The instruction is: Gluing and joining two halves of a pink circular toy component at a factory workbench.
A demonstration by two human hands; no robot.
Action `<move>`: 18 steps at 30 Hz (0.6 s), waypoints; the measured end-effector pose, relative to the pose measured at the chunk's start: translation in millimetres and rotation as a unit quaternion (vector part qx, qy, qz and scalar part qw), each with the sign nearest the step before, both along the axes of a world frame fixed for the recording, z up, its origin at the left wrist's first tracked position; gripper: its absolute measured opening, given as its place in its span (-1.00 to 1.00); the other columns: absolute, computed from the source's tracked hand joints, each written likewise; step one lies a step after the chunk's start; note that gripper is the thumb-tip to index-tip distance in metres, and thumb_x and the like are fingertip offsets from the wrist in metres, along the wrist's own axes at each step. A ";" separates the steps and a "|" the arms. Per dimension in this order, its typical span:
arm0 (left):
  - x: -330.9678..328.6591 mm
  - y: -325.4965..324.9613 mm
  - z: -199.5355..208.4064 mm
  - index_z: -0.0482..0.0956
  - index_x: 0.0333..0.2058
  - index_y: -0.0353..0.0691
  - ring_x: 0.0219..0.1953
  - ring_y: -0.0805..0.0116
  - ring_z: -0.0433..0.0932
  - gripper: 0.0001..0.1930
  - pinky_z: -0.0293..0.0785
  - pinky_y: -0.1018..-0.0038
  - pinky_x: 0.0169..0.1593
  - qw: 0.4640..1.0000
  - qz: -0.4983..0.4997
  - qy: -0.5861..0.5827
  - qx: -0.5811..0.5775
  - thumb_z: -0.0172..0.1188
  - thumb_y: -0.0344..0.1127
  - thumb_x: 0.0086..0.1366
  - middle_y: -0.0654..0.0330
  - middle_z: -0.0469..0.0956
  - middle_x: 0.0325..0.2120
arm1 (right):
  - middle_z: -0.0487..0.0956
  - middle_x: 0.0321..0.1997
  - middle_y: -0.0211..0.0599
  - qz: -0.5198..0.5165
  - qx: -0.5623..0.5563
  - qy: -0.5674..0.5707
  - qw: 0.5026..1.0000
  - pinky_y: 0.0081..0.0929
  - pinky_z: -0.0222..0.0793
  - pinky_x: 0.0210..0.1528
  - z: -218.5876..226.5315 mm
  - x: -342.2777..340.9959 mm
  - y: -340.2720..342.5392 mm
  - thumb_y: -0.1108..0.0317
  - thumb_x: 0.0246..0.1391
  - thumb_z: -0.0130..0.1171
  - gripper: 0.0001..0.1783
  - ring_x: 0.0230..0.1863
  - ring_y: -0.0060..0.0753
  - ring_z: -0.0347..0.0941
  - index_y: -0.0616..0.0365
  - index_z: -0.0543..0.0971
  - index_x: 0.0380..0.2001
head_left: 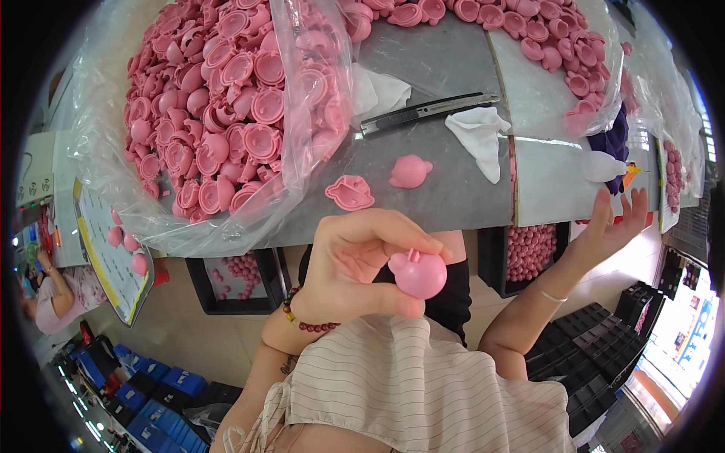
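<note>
Between the thumb and fingers of my left hand (355, 260) is a pink plastic ball (421, 276) with small knobs on its upper left side. I hold it up in front of my body, just off the table's near edge. Out to the right, my right hand (615, 230) is raised with its fingers apart and nothing seen in them. Nearest to it are a white squeeze bottle (603, 167) and a dark purple cloth (610, 143). Two loose pink half shells lie on the table: one hollow side up (350, 192), the other dome up (411, 172).
A clear plastic bag (211, 240) full of pink shells covers the table's left. More pink shells (544, 38) lie at the back right. A dark curved strip (423, 113) and white cloths (479, 140) are mid-table. Black bins (487, 260) with pink balls stand below the edge.
</note>
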State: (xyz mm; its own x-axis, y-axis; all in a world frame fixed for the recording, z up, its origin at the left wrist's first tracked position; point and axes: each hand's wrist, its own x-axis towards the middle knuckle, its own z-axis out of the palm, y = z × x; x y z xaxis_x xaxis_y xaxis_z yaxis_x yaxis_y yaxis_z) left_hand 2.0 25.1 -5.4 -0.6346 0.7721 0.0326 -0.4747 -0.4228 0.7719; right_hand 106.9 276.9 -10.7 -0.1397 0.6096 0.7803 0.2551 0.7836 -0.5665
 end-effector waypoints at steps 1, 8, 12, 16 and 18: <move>0.1 0.1 1.0 0.45 -0.43 -0.35 -0.41 0.37 0.44 -0.58 0.42 0.54 -0.36 0.999 -0.021 -0.036 0.019 0.39 -0.27 -0.29 0.07 0.43 -0.50 | 0.39 -0.34 -0.22 0.000 0.001 0.001 1.000 -0.60 0.25 -0.33 3.0 0.5 6.5 0.42 -0.18 0.09 -0.63 -0.40 -0.42 0.32 0.32 0.37 -0.23; 6.2 2.4 -0.8 0.34 -0.37 -0.31 -0.51 0.38 0.44 -0.50 0.38 0.55 -0.45 0.989 -0.057 -0.130 0.027 0.26 -0.02 -0.13 0.04 0.42 -0.51 | 0.47 -0.33 -0.16 0.088 -0.155 -0.099 0.979 -0.71 0.28 -0.39 23.2 -8.8 -6.6 0.33 -0.12 0.07 -0.63 -0.37 -0.50 0.39 0.39 0.39 -0.25; 6.7 1.2 2.0 0.31 -0.36 -0.32 -0.53 0.34 0.45 -0.43 0.37 0.56 -0.45 0.986 -0.065 -0.154 0.025 0.25 0.06 -0.16 0.01 0.45 -0.52 | 0.47 -0.34 -0.03 0.286 -0.154 0.023 0.946 -0.67 0.26 -0.42 21.2 -18.6 -59.5 0.25 -0.06 0.01 -0.55 -0.35 -0.43 0.39 0.48 0.34 -0.24; 8.4 -7.1 10.9 0.36 -0.37 -0.38 -0.51 0.31 0.47 -0.42 0.39 0.53 -0.47 0.990 -0.044 -0.135 -0.026 0.27 0.05 -0.18 -0.02 0.47 -0.51 | 0.50 -0.43 -0.11 0.367 -0.238 0.041 0.898 -0.72 0.20 -0.37 10.6 -28.0 -69.5 0.15 -0.08 0.03 -0.52 -0.45 -0.56 0.34 0.42 0.36 -0.24; 8.1 -21.8 12.8 0.38 -0.39 -0.39 -0.53 0.30 0.46 -0.45 0.38 0.54 -0.50 0.997 -0.027 -0.060 -0.035 0.28 0.00 -0.17 -0.04 0.47 -0.49 | 0.44 -0.44 -0.07 0.400 -0.246 0.057 0.881 -0.69 0.20 -0.46 3.5 -29.1 -62.9 0.15 -0.03 -0.03 -0.48 -0.48 -0.48 0.30 0.48 0.31 -0.20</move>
State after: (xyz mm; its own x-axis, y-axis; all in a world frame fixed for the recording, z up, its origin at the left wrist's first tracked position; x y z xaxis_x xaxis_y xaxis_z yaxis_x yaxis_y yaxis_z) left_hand 10.2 3.3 7.3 -0.5884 0.8027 -0.0970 -0.5860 -0.3407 0.7352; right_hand 77.7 214.0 -7.2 -0.6166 0.6201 0.4850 -0.3471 0.3387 -0.8745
